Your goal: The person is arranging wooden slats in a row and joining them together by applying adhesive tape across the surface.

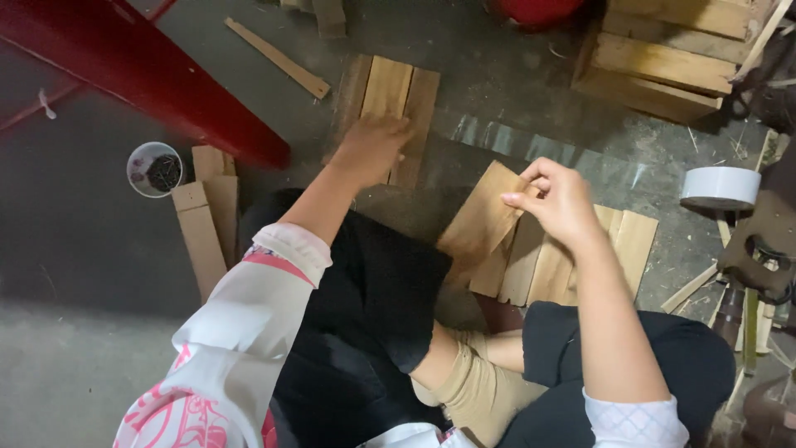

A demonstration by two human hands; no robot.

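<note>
Materials: bare wood, matt concrete.
Wooden slats (390, 91) unfinished, rough-sawn; floor (83, 232) dull grey concrete; tape roll (720, 187) glossy.

Left hand (371, 148) stretched far forward, palm down, fingers flat. Right hand (557, 202) raised near, fingertips pinched, wrist bent.

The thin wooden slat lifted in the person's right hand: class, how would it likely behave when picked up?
The wooden slat is probably stiff: it stays flat though the right hand pinches only its upper corner. It seems light, since fingertips alone raise that end. Being flat, it should slide rather than roll, like the slats under the left hand.
</note>
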